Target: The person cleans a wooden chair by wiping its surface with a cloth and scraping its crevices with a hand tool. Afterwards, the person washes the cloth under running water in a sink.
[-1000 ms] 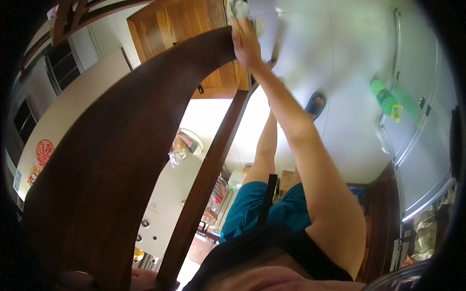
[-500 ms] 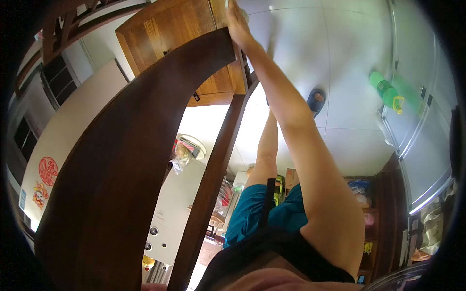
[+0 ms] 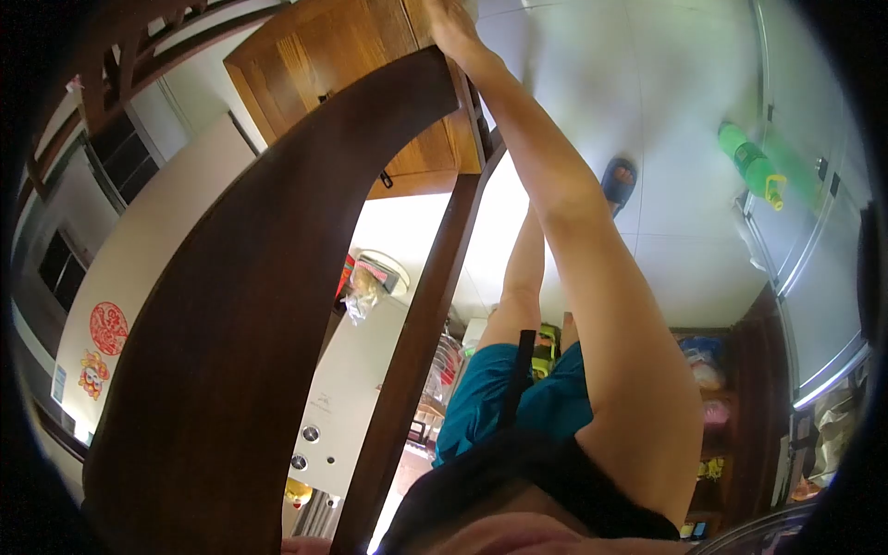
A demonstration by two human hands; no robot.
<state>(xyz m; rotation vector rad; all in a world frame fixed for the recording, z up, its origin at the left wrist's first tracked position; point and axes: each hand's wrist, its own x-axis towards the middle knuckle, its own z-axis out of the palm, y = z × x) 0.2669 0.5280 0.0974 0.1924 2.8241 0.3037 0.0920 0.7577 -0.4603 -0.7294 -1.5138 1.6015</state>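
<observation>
- Curved dark-wood panel fills the left side of the view, and its narrow end reaches the top centre.
- Right hand is at this narrow end. Its fingers are cut by the top edge, so I cannot tell how wide it is open, or whether it holds something.
- Left hand shows only a small part at the bottom edge, between the panel and the dark wooden bar. Its opening and grip cannot be told.
- Behind the panel, the pale board carries a round red sticker, under it a colourful figure sticker, and a small blue-white label, too small for reading.
- On the white surface, seen between panel and bar, there is faint marking, not readable.
- At the right, the green bottle has a darker label and a yellow handle; no brand can be read.
</observation>
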